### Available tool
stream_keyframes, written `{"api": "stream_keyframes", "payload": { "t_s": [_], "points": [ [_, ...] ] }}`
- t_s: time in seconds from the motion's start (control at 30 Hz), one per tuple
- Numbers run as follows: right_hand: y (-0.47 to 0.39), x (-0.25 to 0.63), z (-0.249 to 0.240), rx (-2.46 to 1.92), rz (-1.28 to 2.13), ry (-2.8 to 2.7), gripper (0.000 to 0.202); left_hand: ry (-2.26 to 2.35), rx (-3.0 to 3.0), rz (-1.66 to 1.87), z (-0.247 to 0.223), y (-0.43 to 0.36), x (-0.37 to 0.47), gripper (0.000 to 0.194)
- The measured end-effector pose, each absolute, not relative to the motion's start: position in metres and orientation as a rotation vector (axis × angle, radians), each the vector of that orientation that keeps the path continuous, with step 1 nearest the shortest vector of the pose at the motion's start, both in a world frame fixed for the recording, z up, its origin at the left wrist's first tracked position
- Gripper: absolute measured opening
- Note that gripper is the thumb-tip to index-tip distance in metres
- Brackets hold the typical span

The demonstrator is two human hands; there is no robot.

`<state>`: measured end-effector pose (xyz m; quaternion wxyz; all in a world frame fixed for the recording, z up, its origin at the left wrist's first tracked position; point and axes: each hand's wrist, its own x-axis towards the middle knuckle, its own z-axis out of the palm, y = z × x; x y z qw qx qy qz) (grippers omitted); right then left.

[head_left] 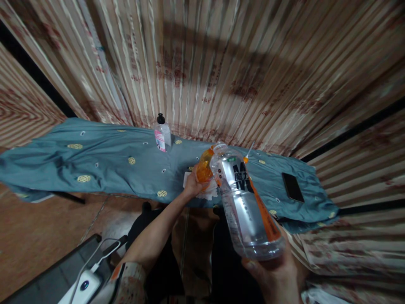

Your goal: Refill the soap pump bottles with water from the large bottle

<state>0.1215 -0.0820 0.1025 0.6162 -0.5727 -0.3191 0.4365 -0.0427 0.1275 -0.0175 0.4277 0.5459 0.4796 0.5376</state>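
My left hand [191, 185] is closed around an orange see-through bottle [204, 168], tilted above the cloth-covered table. In my right hand [280, 272] is a large clear plastic drink bottle [242, 202] with a silver and orange label, gripped near its base. That bottle leans up and left, its uncapped mouth close to the top of the orange bottle. Whether the two mouths touch, I cannot tell. Beneath my left hand lies a white sheet or cloth [209, 194]. Just beyond the drink bottle lies a small orange cap-like piece [246, 159] with a thin white tube.
A clear squeeze bottle [162, 137] with a black cap and pink label stands at the table's back. A dark phone [292, 187] lies to the right on the blue-green tablecloth [107, 162]. Striped curtains [196, 71] hang behind. A white power bank [82, 287] with a cable sits lower left.
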Motion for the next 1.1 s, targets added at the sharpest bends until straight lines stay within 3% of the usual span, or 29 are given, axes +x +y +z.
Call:
{"api": "stream_keyframes", "payload": {
  "t_s": [1.1],
  "points": [
    [-0.0839, 0.1255, 0.0968, -1.336, 0.975, -0.800, 0.091, 1.205, 1.315, 1.327, -0.0110, 0.1254, -0.0434, 0.071]
  ]
}}
